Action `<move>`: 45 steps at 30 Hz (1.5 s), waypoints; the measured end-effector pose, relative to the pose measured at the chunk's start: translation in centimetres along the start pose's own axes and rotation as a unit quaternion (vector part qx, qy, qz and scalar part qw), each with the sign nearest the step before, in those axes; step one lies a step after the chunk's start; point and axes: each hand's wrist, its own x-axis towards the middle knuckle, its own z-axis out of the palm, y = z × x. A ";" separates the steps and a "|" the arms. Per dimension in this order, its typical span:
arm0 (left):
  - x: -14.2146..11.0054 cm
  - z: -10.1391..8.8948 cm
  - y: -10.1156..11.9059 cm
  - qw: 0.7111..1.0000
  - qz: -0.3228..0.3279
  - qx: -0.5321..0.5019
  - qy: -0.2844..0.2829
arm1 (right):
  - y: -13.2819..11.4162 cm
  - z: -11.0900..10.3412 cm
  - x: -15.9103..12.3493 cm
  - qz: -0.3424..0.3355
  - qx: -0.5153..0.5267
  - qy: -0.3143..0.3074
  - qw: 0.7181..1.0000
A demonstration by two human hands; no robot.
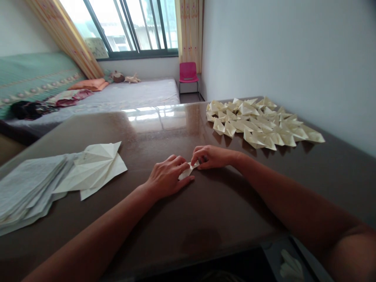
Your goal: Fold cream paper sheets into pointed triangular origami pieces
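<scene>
At the middle of the brown glossy table (205, 203) lies a small cream folded paper piece (188, 171), held by both hands. My left hand (167, 176) covers its left part, fingers pressed down on it. My right hand (213, 156) pinches its right end with closed fingers. Most of the paper is hidden under the fingers.
A heap of several folded cream paper shapes (261, 123) lies at the table's far right, near the white wall. A stack of flat sheets (26, 192) with a partly creased sheet (94, 166) on top sits at the left. Beyond the table are a bed (111, 98), a pink chair (188, 73) and a window.
</scene>
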 end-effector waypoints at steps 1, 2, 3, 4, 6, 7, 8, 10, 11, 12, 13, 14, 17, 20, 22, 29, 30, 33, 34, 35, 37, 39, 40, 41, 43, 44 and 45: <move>0.0 -0.2 0.2 1.000 -0.002 0.005 -0.004 | 0.0 -0.3 -0.1 -0.007 0.000 -0.016 1.000; -0.1 -0.3 0.4 1.000 -0.007 0.011 -0.008 | 0.0 -0.6 -0.2 -0.012 -0.001 -0.027 1.000; -0.1 -0.5 0.6 1.000 -0.013 0.017 -0.013 | 0.0 -0.7 -0.2 -0.014 -0.001 -0.035 0.999; -0.1 -0.6 0.8 0.999 -0.019 0.023 -0.019 | 0.0 -0.8 -0.2 -0.012 0.002 -0.039 0.999; -0.1 -0.7 1.1 0.999 -0.031 0.030 -0.029 | 0.0 -0.7 -0.1 0.005 0.012 -0.033 0.999; -0.1 -0.8 1.3 0.998 -0.034 0.032 -0.034 | 0.0 -0.6 0.0 0.015 0.015 -0.023 1.000; -0.1 -0.8 1.4 0.998 -0.037 0.032 -0.039 | 0.1 -0.4 0.0 0.021 0.013 -0.009 1.000; -0.1 -0.8 1.6 0.998 -0.042 0.028 -0.044 | 0.3 -0.1 0.1 0.017 0.000 0.020 1.000; -0.1 -0.9 1.6 0.998 -0.044 0.025 -0.045 | 0.4 0.0 0.2 0.008 -0.007 0.027 1.000; -0.1 -0.9 1.6 0.998 -0.045 0.020 -0.046 | 0.5 0.1 0.2 -0.002 -0.011 0.027 1.000; -0.1 -0.9 1.5 0.998 -0.045 0.015 -0.046 | 0.6 0.1 0.2 -0.012 -0.012 0.022 1.000; -0.2 -1.0 1.4 0.998 -0.041 0.011 -0.050 | 0.6 0.2 0.2 -0.019 -0.011 0.016 1.000; -0.3 -1.2 1.0 0.997 -0.010 0.001 -0.074 | 0.6 0.2 0.1 -0.027 -0.015 0.015 0.999; -0.4 -1.3 0.9 0.996 0.012 0.002 -0.090 | 0.5 0.4 0.1 -0.024 -0.022 0.022 0.999; -0.4 -1.2 1.1 0.996 0.016 0.013 -0.084 | 0.5 0.4 0.1 -0.021 -0.022 0.025 0.999; -0.4 0.2 1.3 0.995 0.047 0.081 -0.035 | 1.1 0.4 0.1 -0.027 0.001 0.022 0.999; -0.4 0.4 1.2 0.995 0.043 0.087 -0.029 | 1.2 0.4 0.1 -0.029 0.005 0.021 0.999; -0.3 0.7 0.7 0.996 0.020 0.090 -0.019 | 1.3 0.3 0.2 -0.032 0.019 0.017 0.999; -0.3 0.7 0.6 0.996 0.011 0.088 -0.015 | 1.3 0.2 0.2 -0.030 0.022 0.015 0.999; -0.3 0.7 0.4 0.996 0.003 0.085 -0.010 | 1.3 0.2 0.2 -0.027 0.024 0.015 0.999; -0.3 0.7 0.2 0.997 -0.008 0.081 0.000 | 1.3 0.3 0.3 -0.027 0.019 0.026 0.999; -0.3 0.6 0.0 0.997 -0.012 0.078 0.004 | 1.2 0.4 0.4 -0.034 -0.008 0.046 0.998; -0.3 0.6 0.0 0.997 -0.013 0.076 0.004 | 1.1 0.5 0.5 -0.039 -0.032 0.057 0.997; -0.3 0.6 0.0 0.997 -0.014 0.074 0.002 | 0.9 0.6 0.5 -0.044 -0.064 0.067 0.995; -0.3 0.5 0.1 0.997 -0.018 0.069 -0.001 | 0.4 0.8 0.6 -0.049 -0.149 0.082 0.984; -0.3 0.6 0.1 0.998 -0.020 0.066 -0.001 | 0.1 0.9 0.7 -0.048 -0.195 0.088 0.976; -0.3 0.6 0.2 0.998 -0.023 0.063 0.001 | -0.3 1.0 0.7 -0.045 -0.240 0.092 0.965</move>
